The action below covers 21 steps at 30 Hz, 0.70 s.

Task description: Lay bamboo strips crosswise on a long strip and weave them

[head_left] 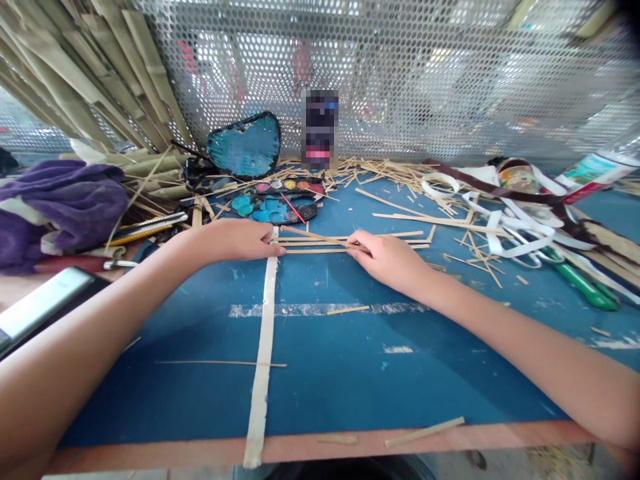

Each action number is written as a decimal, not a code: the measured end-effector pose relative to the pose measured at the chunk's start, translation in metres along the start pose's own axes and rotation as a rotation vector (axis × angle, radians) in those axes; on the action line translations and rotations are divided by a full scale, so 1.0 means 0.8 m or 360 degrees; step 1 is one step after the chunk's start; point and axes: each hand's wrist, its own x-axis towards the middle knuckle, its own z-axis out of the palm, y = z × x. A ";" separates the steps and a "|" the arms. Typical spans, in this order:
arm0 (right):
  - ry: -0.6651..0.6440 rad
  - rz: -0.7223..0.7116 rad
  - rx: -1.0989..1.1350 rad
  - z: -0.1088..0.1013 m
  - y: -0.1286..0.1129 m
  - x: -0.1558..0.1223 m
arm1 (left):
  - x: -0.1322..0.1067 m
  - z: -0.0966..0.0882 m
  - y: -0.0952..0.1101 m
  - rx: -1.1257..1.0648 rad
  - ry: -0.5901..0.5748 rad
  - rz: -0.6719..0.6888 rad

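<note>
My left hand (240, 239) is at the upper end of a pale tape strip (262, 360), its thumb and fingers closed on the left ends of several thin bamboo strips (320, 251). These strips lie nearly parallel on the blue tabletop, running to the right under my other hand. My right hand (383, 257) pinches a thin bamboo strip (310, 233) that slants across the others toward my left fingers. The exact contact at the left fingertips is partly hidden by the hand.
Bamboo offcuts (370, 167) are heaped along a perforated metal screen (400, 87). A paint palette (273, 207) sits behind my hands. White bands (500, 240) and a green-handled tool (585, 283) lie right. Left are a purple cloth (70, 200), a yellow cutter (145, 230) and a phone (47, 307).
</note>
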 end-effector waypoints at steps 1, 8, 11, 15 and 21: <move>0.0002 0.0003 -0.0002 0.000 0.000 0.000 | 0.000 0.000 0.000 0.0007 -0.0002 0.0003; -0.0021 0.0033 -0.0001 0.001 0.001 0.003 | 0.006 -0.001 -0.012 -0.0074 -0.0048 0.0119; -0.0020 0.0018 0.0000 0.002 0.001 0.002 | 0.008 -0.002 -0.015 -0.0128 -0.0068 0.0172; -0.0008 0.0026 0.0138 -0.003 -0.002 -0.001 | 0.007 -0.004 -0.007 -0.0104 -0.0053 0.0100; 0.0249 0.0127 0.1110 -0.049 0.009 -0.001 | 0.008 -0.004 -0.012 -0.0194 -0.0058 0.0152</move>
